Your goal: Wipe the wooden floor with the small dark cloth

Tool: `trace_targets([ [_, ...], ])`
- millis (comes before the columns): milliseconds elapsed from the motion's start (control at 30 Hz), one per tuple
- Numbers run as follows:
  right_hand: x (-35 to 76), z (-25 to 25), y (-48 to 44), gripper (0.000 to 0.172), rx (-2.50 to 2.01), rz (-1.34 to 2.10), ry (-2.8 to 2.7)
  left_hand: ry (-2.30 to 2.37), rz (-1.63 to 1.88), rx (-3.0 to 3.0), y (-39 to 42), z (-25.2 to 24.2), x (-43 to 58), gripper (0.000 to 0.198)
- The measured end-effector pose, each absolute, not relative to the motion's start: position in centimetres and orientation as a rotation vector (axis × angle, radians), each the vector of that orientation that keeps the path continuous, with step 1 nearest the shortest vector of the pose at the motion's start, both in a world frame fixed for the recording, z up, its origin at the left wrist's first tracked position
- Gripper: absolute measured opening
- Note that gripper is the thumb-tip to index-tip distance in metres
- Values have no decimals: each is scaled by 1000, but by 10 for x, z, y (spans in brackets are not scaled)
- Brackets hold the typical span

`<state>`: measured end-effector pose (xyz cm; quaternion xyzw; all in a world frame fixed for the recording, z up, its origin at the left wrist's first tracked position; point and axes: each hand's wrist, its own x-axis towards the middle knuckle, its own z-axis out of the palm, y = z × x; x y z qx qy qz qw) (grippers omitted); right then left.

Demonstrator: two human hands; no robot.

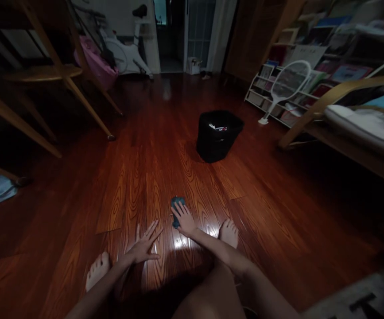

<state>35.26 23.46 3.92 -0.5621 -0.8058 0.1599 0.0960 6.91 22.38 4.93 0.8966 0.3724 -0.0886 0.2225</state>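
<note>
My right hand [185, 220] lies flat with its fingers spread over a small dark blue-green piece [177, 201] on the floor. Part of that piece is hidden beneath the palm and fingers, and I cannot tell whether it is cloth or something like clay. Tiny thin bits stick out at its edges. To the left, my left hand [143, 248] is spread just over or on the wooden boards, fingers apart, holding nothing. My bare feet flank the two hands.
A black bin [211, 144] with something white and red inside stands ahead, right of centre. Wooden chair legs [88, 106] are at left, an exercise bike [128, 51] behind. At right are a white racket [291, 79], a loaded shelf and a wooden-armed seat [341, 99].
</note>
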Motion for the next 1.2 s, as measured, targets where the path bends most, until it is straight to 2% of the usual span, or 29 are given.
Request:
trace_targets([
  [167,381,55,269,84,-1907,461,-2168,1050,-294,2464,225,58,73,111],
  [300,390,49,257,88,-2125,388,-1934,1048,-288,2474,226,56,73,111],
  [500,367,30,228,96,-1838,464,-2176,1090,-284,2520,228,43,69,109],
  [600,370,36,244,89,-1765,485,-2213,1097,-293,2531,228,40,69,110],
  [767,390,46,270,79,-1971,429,-2018,1104,-318,2507,229,44,71,111],
  [900,391,40,254,90,-2069,443,-1896,1118,-333,2490,228,52,76,110],
  [1067,396,60,226,102,-1738,706,-2166,1081,-329,2474,232,63,76,105],
  [1133,414,82,218,94,-1734,607,-2110,1061,-364,2441,238,70,70,96],
  [1200,446,108,205,76,-1764,431,-1975,1072,-432,2411,243,78,63,89],
])
